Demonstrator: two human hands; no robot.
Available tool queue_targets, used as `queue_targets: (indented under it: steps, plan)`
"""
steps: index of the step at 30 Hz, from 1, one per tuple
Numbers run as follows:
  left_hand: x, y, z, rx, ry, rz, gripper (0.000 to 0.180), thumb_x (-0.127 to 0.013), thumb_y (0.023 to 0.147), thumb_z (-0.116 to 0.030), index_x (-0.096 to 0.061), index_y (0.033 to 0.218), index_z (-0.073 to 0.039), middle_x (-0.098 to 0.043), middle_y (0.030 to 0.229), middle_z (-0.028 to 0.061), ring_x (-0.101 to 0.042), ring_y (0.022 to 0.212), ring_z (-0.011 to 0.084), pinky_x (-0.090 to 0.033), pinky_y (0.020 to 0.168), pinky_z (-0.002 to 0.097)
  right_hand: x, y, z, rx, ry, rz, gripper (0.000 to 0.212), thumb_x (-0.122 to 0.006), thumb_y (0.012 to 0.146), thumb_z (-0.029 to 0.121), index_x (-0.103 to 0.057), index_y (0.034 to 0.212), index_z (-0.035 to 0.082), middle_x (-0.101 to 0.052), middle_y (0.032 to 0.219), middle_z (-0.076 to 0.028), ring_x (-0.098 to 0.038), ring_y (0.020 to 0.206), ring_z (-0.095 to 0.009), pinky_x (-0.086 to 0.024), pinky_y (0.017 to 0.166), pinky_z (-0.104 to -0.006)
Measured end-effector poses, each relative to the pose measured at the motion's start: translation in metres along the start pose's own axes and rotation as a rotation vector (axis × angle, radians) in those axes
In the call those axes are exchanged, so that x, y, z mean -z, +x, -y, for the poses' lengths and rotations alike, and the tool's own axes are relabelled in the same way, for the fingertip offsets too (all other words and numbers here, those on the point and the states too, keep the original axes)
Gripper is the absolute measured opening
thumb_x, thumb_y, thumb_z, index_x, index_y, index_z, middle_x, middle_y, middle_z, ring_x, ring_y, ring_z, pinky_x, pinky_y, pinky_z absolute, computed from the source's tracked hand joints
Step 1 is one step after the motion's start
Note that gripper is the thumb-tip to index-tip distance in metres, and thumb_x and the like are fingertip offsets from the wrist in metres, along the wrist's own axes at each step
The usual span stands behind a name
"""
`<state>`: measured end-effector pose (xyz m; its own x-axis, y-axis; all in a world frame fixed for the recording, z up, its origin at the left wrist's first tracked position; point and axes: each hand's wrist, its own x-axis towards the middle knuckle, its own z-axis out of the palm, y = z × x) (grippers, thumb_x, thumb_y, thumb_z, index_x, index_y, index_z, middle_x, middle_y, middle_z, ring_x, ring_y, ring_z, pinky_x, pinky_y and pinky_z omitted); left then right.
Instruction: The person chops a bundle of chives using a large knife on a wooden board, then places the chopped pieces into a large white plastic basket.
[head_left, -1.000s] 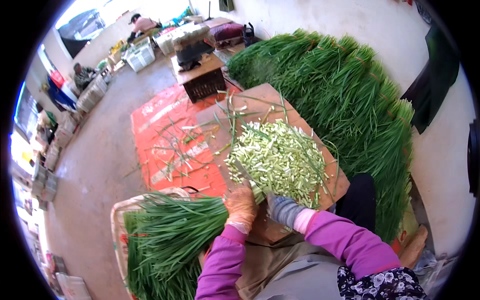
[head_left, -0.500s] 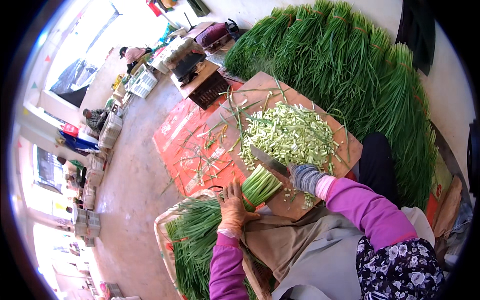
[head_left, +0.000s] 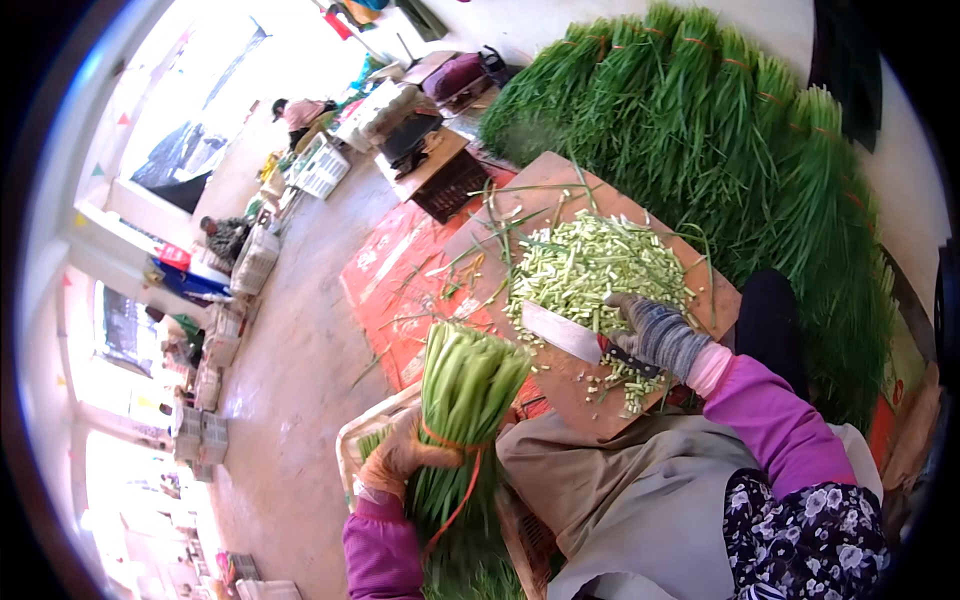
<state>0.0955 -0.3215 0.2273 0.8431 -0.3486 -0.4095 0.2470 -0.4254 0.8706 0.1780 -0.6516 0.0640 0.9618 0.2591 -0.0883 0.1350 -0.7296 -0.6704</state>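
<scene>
My left hand, in an orange-brown glove, grips a bunch of green chives below its trimmed, pale ends. A red band circles the bunch, and one strand of it hangs down. The bunch stands upright over a basket, left of the board. In a grey knitted glove, my right hand is closed round the handle of a knife. Its broad blade lies low over the wooden board, pointing left. Beside the blade spreads a heap of chopped pale-green stalk pieces.
Many tied chive bunches lean along the wall at the right. Under the board is a red sheet strewn with loose leaves. A dark crate stands beyond it. People work among white crates at the far left.
My left hand has lifted the bunch, tipped it upright and moved it left, away from the knife. The blade has turned flatter. The whole view has shifted slightly.
</scene>
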Motion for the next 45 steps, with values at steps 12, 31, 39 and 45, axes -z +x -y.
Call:
queue_targets:
  steps: [12,31,39,45]
  plan:
    - [-0.134,-0.05,0.107,0.213,-1.479,0.031,0.071,-0.073,0.061,-0.018,-0.049,0.124,0.003,-0.06,0.115,0.0131,-0.058,0.103,0.0236,-0.046,0.093,0.0378,-0.067,-0.025,0.068,0.369,1.158,0.367,0.086,-0.07,0.078,0.046,-0.024,0.142,0.011,-0.044,0.122,-0.009,-0.051,0.101,-0.016,-0.046,0.083,-0.0324]
    - [-0.178,-0.049,0.173,0.334,-1.663,-0.065,0.059,-0.06,0.077,-0.01,-0.041,0.132,0.002,-0.057,0.118,0.0211,-0.062,0.099,0.0322,-0.051,0.09,0.0469,0.01,-0.052,0.154,0.636,-0.329,0.235,0.061,-0.06,0.081,0.051,-0.048,0.121,0.007,-0.06,0.101,-0.022,-0.058,0.094,-0.038,-0.045,0.083,-0.0471]
    - [-0.174,-0.036,0.098,0.258,-1.548,-0.002,0.058,-0.062,0.078,-0.013,-0.041,0.132,-0.002,-0.06,0.112,0.017,-0.065,0.09,0.0272,-0.057,0.077,0.0408,-0.027,0.021,0.077,0.292,0.626,0.144,0.022,-0.054,0.089,0.025,-0.058,0.102,0.009,-0.06,0.083,-0.008,-0.055,0.067,-0.019,-0.047,0.062,-0.0297]
    - [-0.178,-0.051,0.095,0.169,-1.43,-0.104,0.061,-0.062,0.077,-0.009,-0.039,0.134,-0.002,-0.06,0.114,0.0157,-0.065,0.093,0.026,-0.056,0.081,0.0378,0.016,0.036,0.032,0.138,1.32,-0.183,0.019,-0.057,0.091,0.024,-0.061,0.099,0.008,-0.058,0.068,0.002,-0.039,0.037,-0.003,-0.035,0.03,-0.0205]
